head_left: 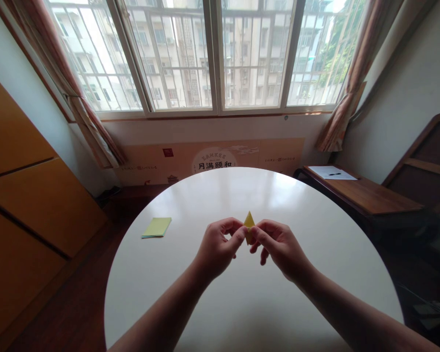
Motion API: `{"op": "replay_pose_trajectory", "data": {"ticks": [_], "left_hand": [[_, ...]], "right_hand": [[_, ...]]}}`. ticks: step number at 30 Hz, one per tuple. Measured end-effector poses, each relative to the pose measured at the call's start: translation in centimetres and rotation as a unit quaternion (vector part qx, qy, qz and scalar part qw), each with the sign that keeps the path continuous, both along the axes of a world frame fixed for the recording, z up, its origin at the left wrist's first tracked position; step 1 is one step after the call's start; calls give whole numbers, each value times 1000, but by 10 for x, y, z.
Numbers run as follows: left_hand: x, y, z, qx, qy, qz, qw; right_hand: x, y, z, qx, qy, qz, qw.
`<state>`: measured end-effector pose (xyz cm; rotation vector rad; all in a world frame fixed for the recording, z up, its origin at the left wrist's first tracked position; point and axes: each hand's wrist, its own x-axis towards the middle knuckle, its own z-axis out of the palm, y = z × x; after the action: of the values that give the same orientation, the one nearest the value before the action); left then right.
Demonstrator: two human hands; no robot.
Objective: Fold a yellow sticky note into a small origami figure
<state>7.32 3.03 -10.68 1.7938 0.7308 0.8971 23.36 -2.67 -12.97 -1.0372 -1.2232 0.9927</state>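
A small piece of folded yellow paper [250, 220], diamond-shaped with a point at top and bottom, is held upright between both hands above the table. My left hand [222, 244] pinches its left side between thumb and index finger. On its right side my right hand [276, 244] pinches it the same way, with the other fingers curled loosely below. The thumbs nearly meet across the paper's middle and cover part of it.
A pad of yellow-green square paper sheets [157, 227] lies on the left of the round white table [212, 313]. Off to the right, a wooden bench [385, 195] bears a white paper sheet [324, 172] with a pen [335, 174]. A barred window fills the background.
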Motion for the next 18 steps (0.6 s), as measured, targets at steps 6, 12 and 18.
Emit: {"op": "replay_pose_trajectory", "data": {"ticks": [6,12,18], "left_hand": [[1,2,-1,-3,-5,8,1000],[5,2,-3,-1,-9,26,1000],[8,0,-6,5,3,45,999]], "right_hand": [[-1,0,-1,-4,-4,3,1000],[-2,1,-1,-3,-10,8,1000],[-2,2,-4,-7,9,10,1000]]}}
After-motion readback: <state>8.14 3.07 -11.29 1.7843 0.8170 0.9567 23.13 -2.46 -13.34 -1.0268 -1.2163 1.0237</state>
